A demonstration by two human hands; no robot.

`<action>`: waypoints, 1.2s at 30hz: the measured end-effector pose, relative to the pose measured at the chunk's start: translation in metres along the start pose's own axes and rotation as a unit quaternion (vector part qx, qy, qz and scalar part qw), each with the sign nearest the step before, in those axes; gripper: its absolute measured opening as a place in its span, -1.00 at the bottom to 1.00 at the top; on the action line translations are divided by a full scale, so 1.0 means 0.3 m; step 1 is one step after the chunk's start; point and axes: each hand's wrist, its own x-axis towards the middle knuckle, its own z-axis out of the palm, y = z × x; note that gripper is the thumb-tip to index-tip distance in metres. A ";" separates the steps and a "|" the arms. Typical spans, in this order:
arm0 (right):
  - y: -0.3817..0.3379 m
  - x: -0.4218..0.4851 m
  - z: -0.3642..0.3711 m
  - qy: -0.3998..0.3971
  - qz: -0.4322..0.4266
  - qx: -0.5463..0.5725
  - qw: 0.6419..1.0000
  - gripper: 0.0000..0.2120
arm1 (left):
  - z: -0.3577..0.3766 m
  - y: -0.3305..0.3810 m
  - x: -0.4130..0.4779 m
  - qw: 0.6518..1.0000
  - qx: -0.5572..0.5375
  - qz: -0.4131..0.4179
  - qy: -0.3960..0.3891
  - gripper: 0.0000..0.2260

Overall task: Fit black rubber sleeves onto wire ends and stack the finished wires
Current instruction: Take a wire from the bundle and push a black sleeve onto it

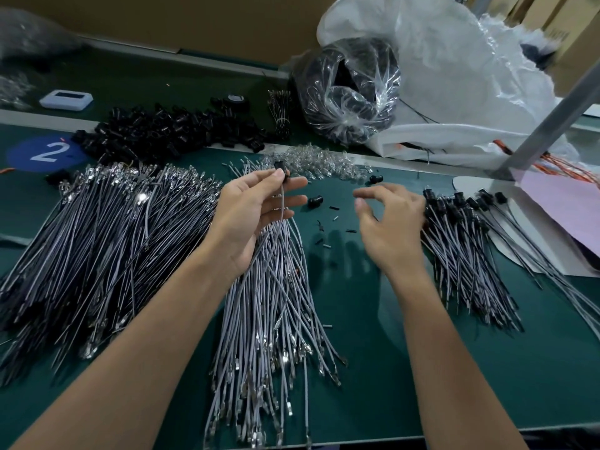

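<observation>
Along the near counter point(487, 368) edge, grey wires point(276, 303) fan out, terminals nearly overhanging. Left hand point(246, 216): fingers pinching one wire upright, black sleeve point(279, 168) on its tip. Right hand point(389, 222): fingers loosely curled, nothing held, over bare green patch between piles. Finished wires point(461, 238) stacked right. Sleeve heap point(168, 131) farther back; blue "2" sticker point(48, 152) far left.

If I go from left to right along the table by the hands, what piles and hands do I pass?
Big wire pile → left hand holding a sleeved wire → right hand → finished wires with black sleeves.
</observation>
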 end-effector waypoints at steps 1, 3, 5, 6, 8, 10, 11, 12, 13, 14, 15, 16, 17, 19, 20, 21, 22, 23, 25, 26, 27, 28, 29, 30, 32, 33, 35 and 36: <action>-0.021 -0.014 0.004 -0.015 -0.032 0.066 0.997 -0.85 | 0.003 -0.001 0.000 1.000 0.005 0.005 -0.003 -0.91; -0.068 -0.044 0.022 -0.099 -0.057 0.182 0.977 -0.84 | 0.011 -0.006 0.000 1.000 0.008 0.014 -0.012 -0.91; -0.100 -0.069 0.045 -0.148 -0.082 0.227 0.959 -0.84 | 0.021 -0.012 -0.002 1.000 0.002 0.016 -0.026 -0.93; -0.108 -0.075 0.056 -0.148 -0.098 0.243 0.954 -0.86 | 0.024 -0.015 -0.003 0.999 0.003 0.016 -0.033 -0.93; -0.107 -0.077 0.070 -0.130 -0.107 0.268 0.948 -0.90 | 0.028 -0.020 -0.004 0.999 0.018 0.023 -0.043 -0.92; -0.100 -0.073 0.068 -0.121 -0.084 0.285 0.947 -0.86 | 0.030 -0.022 -0.007 0.998 0.032 0.035 -0.045 -0.91; -0.098 -0.071 0.066 -0.118 -0.073 0.291 0.947 -0.83 | 0.031 -0.022 -0.009 0.998 0.033 0.039 -0.043 -0.89; -0.097 -0.070 0.064 -0.114 -0.067 0.294 0.947 -0.80 | 0.034 -0.023 -0.011 0.998 0.031 0.042 -0.039 -0.87; -0.098 -0.071 0.064 -0.110 -0.067 0.291 0.948 -0.78 | 0.036 -0.024 -0.013 0.998 0.028 0.045 -0.033 -0.86; -0.100 -0.073 0.064 -0.107 -0.069 0.288 0.949 -0.78 | 0.038 -0.025 -0.014 0.998 0.027 0.048 -0.028 -0.85; -0.101 -0.075 0.066 -0.103 -0.073 0.284 0.950 -0.79 | 0.039 -0.027 -0.014 0.998 0.026 0.049 -0.025 -0.85; -0.101 -0.076 0.069 -0.098 -0.078 0.282 0.951 -0.81 | 0.040 -0.030 -0.015 0.998 0.023 0.049 -0.026 -0.86; -0.100 -0.077 0.071 -0.093 -0.083 0.280 0.952 -0.84 | 0.042 -0.032 -0.016 0.998 0.020 0.047 -0.027 -0.86; -0.099 -0.078 0.077 -0.080 -0.087 0.274 0.955 -0.85 | 0.048 -0.038 -0.019 0.999 0.014 0.037 -0.030 -0.85; -0.099 -0.079 0.079 -0.071 -0.088 0.271 0.956 -0.84 | 0.052 -0.042 -0.021 0.999 0.008 0.032 -0.033 -0.85; -0.099 -0.081 0.081 -0.060 -0.089 0.271 0.956 -0.83 | 0.057 -0.045 -0.024 0.999 0.000 0.026 -0.037 -0.84; -0.098 -0.082 0.084 -0.051 -0.088 0.275 0.956 -0.83 | 0.062 -0.048 -0.027 0.999 -0.007 0.023 -0.039 -0.84; -0.096 -0.082 0.087 -0.043 -0.086 0.280 0.955 -0.84 | 0.065 -0.050 -0.030 0.999 -0.011 0.020 -0.040 -0.84; -0.095 -0.084 0.093 -0.034 -0.083 0.288 0.953 -0.86 | 0.069 -0.050 -0.035 0.999 -0.005 0.020 -0.043 -0.85; -0.096 -0.085 0.095 -0.033 -0.080 0.295 0.952 -0.88 | 0.070 -0.050 -0.036 0.999 0.003 0.021 -0.044 -0.85; -0.097 -0.086 0.096 -0.035 -0.074 0.305 0.949 -0.91 | 0.070 -0.051 -0.036 0.999 0.012 0.025 -0.045 -0.85; -0.097 -0.084 0.096 -0.039 -0.068 0.314 0.946 -0.97 | 0.070 -0.052 -0.036 0.998 0.017 0.027 -0.046 -0.86; -0.099 -0.082 0.092 -0.040 -0.060 0.321 0.944 -0.94 | 0.069 -0.053 -0.036 0.998 0.019 0.027 -0.047 -0.86; -0.097 -0.079 0.087 -0.040 -0.051 0.330 0.942 -0.84 | 0.066 -0.053 -0.034 0.998 0.018 0.024 -0.047 -0.87; -0.089 -0.070 0.072 -0.057 -0.043 0.357 0.931 -0.67 | 0.058 -0.049 -0.030 0.998 0.014 0.013 -0.054 -0.84; -0.087 -0.067 0.067 -0.071 -0.043 0.366 0.927 -0.61 | 0.054 -0.045 -0.028 0.998 0.010 0.006 -0.061 -0.82; -0.086 -0.068 0.062 -0.077 -0.045 0.349 0.933 -0.58 | 0.050 -0.040 -0.025 0.998 0.006 0.000 -0.067 -0.85; -0.086 -0.069 0.059 -0.058 -0.051 0.321 0.944 -0.59 | 0.049 -0.040 -0.023 0.998 0.008 0.004 -0.064 -0.86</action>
